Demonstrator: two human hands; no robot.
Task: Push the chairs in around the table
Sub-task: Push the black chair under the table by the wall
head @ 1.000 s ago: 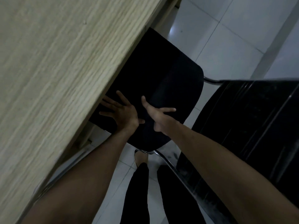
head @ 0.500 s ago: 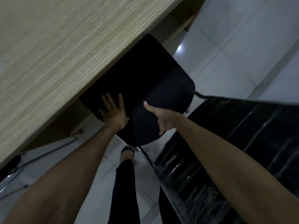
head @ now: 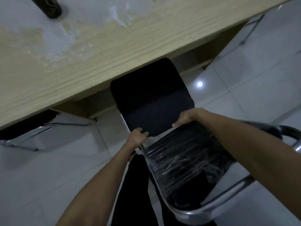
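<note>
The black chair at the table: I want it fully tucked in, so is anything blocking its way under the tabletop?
Nothing visible does. The black chair is partly under the table, left hand and right hand gripping its near edge. Underneath is too dark to tell.

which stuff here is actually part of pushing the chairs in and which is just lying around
Part of the job:
black chair seat, gripped at its rear edge by the left hand and right hand
wooden table
plastic-wrapped chair back
neighbouring chair

Lying about:
dark object on the tabletop
</note>
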